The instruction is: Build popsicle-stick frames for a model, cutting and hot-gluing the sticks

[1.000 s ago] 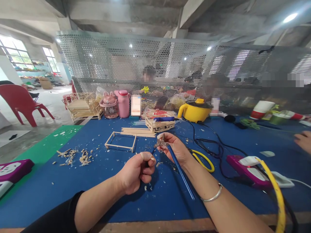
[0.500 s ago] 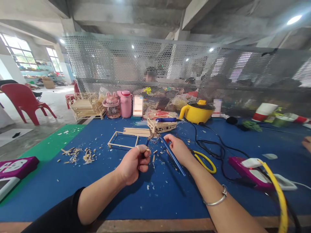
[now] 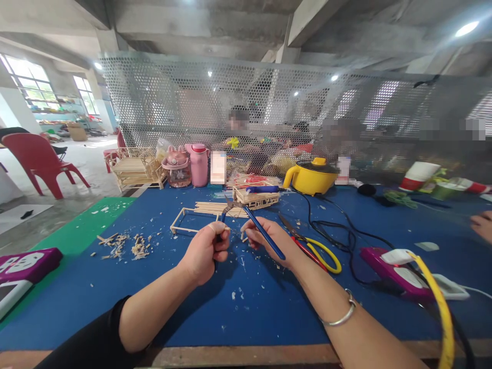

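Observation:
My left hand [image 3: 209,251] is closed round a small pale wooden piece [image 3: 227,229], whose end shows at the fingertips. Blue-handled pliers [image 3: 265,237] lie across the space between both hands, jaws up and left, one handle passing over my right hand [image 3: 269,237]. The fingers of that hand are bent in a pinch on a short wooden bit [image 3: 243,234]. Just beyond stand a rectangular stick frame [image 3: 192,229], a bundle of wooden sticks [image 3: 215,208] and a small wooden model [image 3: 255,201].
Scissors with yellow and red handles [image 3: 326,259] lie right of my right forearm. A purple power strip [image 3: 397,271], cables and a yellow pot [image 3: 313,179] are further right. Wood scraps [image 3: 140,247] lie left. Another person's hand [image 3: 482,225] is at the right edge.
My left hand has shifted slightly left. My right hand has moved left and down towards the wooden bit, and the pliers have moved left. More of the scissors shows.

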Action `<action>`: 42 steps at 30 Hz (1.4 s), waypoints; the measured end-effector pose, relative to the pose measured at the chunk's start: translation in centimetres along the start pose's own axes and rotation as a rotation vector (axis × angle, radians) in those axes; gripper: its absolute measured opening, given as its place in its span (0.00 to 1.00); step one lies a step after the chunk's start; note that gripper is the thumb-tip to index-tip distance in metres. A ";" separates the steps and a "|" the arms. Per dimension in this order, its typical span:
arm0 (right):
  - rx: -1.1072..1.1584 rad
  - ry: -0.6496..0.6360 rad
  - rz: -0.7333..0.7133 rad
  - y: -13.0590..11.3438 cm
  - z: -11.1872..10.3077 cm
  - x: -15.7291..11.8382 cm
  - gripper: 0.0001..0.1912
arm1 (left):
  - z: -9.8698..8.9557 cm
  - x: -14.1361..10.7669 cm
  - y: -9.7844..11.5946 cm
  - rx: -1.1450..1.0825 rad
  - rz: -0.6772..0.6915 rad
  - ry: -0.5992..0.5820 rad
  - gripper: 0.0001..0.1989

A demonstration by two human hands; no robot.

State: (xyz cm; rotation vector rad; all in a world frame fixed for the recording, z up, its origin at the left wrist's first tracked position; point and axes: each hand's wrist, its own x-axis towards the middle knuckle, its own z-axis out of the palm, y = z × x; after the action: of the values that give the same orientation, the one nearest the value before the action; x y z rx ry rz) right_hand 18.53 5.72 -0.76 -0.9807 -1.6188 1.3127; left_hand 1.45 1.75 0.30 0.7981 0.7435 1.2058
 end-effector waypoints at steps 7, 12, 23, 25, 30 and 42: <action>0.140 -0.057 -0.023 -1.1 0.9 -0.3 0.37 | 0.3 -0.1 -0.2 0.009 -0.028 -0.005 0.10; 0.215 -0.081 -0.010 -0.8 1.7 -0.2 0.25 | 0.5 -0.2 -1.1 0.059 -0.017 -0.008 0.10; -0.207 0.091 0.092 3.8 0.1 1.8 0.07 | -0.3 -1.4 4.5 -0.151 0.264 0.063 0.09; -0.233 0.101 0.096 3.8 0.1 1.8 0.10 | -1.0 -1.8 6.5 -0.193 0.406 0.085 0.08; -0.202 0.198 0.034 2.4 0.4 1.3 0.23 | -1.7 -2.3 8.2 -0.222 0.560 0.190 0.06; 0.133 -0.011 0.208 -1.3 -2.7 -0.1 0.21 | -1.2 0.7 -1.8 0.472 0.237 0.144 0.10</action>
State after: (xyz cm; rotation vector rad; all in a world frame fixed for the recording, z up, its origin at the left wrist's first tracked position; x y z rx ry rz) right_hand 20.95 6.36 0.81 -1.0835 -1.4464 1.5465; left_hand 1.52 2.26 -1.93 1.2232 1.0981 1.3278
